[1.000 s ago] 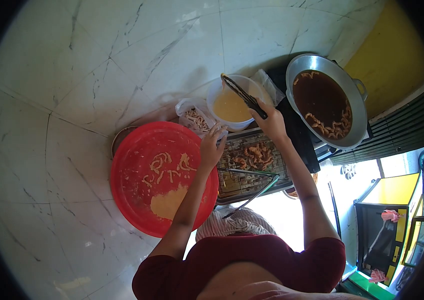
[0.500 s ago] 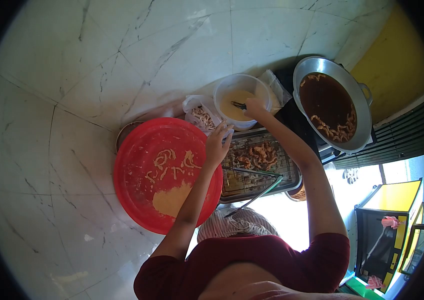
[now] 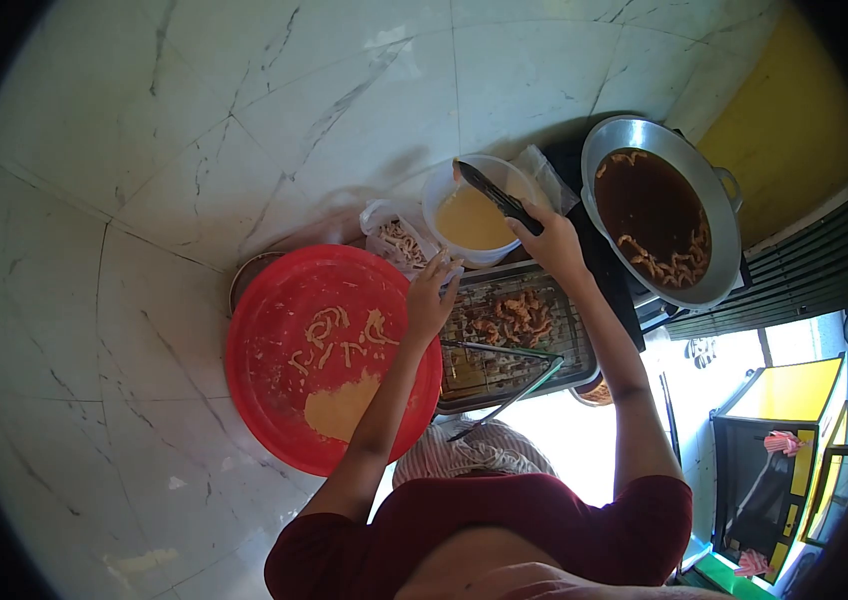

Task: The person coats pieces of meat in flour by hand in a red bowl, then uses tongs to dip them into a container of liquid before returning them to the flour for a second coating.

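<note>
My right hand (image 3: 551,243) grips black tongs (image 3: 500,196) by one end. They are raised over a clear plastic tub (image 3: 429,205) of pale yellow batter (image 3: 469,220), and a small pinkish bit shows at their far tip. My left hand (image 3: 430,300) has its fingers apart with pale coating on the tips and holds nothing. It hovers by the right rim of a red basin (image 3: 269,330), near a plastic bag (image 3: 396,240) of pale strips. In the basin lie several coated strips (image 3: 324,330) and a heap of flour (image 3: 339,408).
A rack tray (image 3: 459,385) holds browned fried pieces (image 3: 516,318), with long metal tongs (image 3: 534,385) across its near edge. At right, a large metal pan (image 3: 609,128) of dark oil has strips frying on the stove. Marble-patterned tiles (image 3: 244,150) stand behind.
My right hand has lifted the black tongs up out of the batter and drawn back toward me. My left hand has shifted only slightly.
</note>
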Action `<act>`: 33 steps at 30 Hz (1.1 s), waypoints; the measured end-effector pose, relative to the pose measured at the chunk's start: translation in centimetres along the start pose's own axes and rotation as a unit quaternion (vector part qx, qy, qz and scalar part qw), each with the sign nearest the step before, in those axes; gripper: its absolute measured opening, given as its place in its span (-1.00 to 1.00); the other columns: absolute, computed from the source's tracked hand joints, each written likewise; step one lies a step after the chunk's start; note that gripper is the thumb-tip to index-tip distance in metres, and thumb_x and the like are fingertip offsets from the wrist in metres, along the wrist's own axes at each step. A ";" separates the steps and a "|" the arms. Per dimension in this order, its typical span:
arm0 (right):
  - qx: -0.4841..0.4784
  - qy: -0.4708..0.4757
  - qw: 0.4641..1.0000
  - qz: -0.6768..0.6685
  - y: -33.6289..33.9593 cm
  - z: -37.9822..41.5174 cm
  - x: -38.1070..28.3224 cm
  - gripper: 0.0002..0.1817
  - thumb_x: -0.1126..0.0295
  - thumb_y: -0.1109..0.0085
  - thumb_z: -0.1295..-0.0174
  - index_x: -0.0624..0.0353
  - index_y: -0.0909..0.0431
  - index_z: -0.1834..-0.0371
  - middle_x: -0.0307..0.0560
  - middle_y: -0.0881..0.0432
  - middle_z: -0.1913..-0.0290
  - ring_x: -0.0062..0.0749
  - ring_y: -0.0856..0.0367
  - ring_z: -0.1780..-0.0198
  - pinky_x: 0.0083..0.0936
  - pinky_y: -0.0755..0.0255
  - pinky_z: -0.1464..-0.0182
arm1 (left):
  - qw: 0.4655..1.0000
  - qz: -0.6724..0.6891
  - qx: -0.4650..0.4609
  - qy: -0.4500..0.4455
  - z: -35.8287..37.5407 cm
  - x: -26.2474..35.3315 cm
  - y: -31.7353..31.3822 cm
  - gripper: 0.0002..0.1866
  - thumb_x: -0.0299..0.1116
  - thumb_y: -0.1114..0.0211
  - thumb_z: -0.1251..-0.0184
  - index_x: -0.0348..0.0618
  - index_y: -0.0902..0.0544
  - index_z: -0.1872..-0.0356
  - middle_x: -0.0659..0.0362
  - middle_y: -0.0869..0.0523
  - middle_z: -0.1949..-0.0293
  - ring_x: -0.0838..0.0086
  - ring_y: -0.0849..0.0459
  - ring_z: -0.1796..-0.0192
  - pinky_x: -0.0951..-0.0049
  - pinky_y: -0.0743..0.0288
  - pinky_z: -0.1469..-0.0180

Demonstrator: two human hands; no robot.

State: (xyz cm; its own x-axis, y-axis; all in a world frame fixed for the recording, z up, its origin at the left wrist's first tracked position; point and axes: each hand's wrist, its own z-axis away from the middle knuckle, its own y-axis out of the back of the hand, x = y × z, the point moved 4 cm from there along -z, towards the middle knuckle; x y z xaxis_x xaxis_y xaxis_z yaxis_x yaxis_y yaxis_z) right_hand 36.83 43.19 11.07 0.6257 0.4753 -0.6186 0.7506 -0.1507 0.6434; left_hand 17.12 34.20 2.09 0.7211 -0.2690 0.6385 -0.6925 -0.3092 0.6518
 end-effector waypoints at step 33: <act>0.002 -0.166 0.980 -0.107 -3.2 8.5 2.6 -0.50 0.22 -0.24 -0.12 0.29 -0.46 -0.08 0.20 -0.63 0.21 -0.18 -0.66 0.17 -0.48 -0.47 0.15 | 1.000 0.006 0.025 -0.016 0.0 0.4 0.4 -0.79 -0.40 -0.18 -0.20 -0.11 -0.63 0.13 0.16 -0.47 -0.18 0.23 -0.60 0.05 0.27 -0.42 0.05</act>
State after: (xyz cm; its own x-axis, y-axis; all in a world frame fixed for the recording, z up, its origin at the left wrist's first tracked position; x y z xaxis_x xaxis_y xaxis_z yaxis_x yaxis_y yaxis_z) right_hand 37.81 37.51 3.56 0.4875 0.1881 -0.8526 0.8729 -0.0815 0.4811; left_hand 17.19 34.01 2.62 0.7138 -0.3017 0.6320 -0.6995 -0.3501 0.6230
